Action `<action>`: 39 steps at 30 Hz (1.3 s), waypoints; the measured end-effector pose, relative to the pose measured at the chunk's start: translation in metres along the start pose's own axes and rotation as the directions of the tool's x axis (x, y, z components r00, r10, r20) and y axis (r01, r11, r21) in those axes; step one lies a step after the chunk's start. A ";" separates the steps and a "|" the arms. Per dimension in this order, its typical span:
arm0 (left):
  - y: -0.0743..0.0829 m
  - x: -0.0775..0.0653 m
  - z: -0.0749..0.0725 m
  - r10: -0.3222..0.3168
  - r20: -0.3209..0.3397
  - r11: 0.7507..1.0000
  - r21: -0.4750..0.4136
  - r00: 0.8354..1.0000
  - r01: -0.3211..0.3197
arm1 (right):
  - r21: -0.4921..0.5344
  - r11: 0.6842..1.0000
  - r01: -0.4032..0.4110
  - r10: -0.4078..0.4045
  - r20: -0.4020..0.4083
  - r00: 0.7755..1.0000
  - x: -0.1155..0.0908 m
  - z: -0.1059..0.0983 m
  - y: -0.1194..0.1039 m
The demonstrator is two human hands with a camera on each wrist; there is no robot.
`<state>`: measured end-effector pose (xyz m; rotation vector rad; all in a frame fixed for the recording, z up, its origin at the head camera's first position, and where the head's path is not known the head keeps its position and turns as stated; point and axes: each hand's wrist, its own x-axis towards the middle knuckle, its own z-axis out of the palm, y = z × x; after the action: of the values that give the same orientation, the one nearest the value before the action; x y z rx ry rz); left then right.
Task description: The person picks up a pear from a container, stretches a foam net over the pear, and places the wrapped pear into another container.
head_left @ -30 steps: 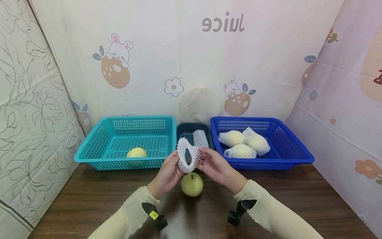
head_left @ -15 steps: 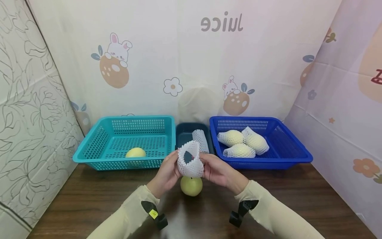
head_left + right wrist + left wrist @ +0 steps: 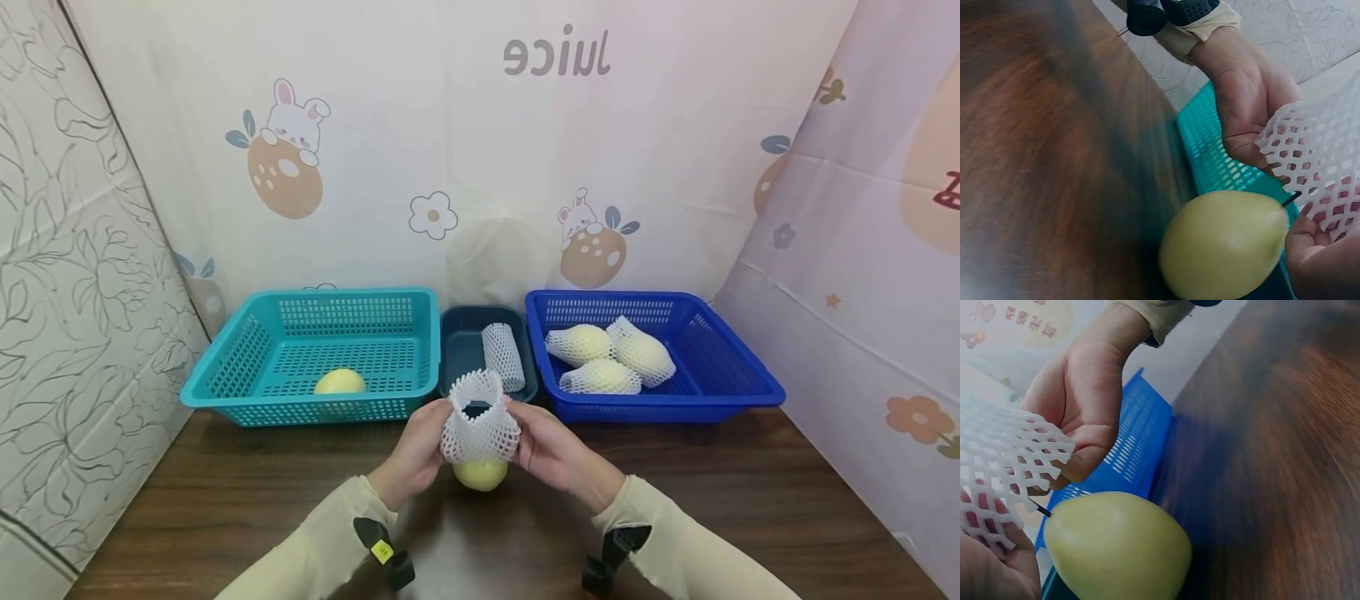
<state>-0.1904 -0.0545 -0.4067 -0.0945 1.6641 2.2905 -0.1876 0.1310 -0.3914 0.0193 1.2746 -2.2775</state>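
A white foam fruit net stands stretched between both hands, its jagged open mouth facing up. My left hand grips its left side and my right hand its right side, with some fingers hidden by the mesh. Directly below is a yellow-green pear, upright on the table. In the left wrist view the pear has its dark stem at the net's lower edge. From the right wrist, the pear's body shows outside the net, with the stem tip overlapping the mesh.
At the back left, a teal basket holds one bare pear. A dark tray in the middle holds another foam net. The blue basket at right contains three netted pears.
Both hands have lowered the foam net toward the pear and turned its mouth from facing me to facing up. The net now covers the pear's top in the head view.
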 end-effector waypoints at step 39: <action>-0.040 0.005 -0.015 0.021 -0.125 0.943 0.333 0.992 0.021 | -0.266 0.962 0.061 -0.089 -0.094 0.992 0.007 -0.035 0.040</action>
<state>-0.1861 -0.0566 -0.4501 -0.1665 2.0920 2.0028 -0.1842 0.1392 -0.4446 -0.0036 1.6498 -2.1754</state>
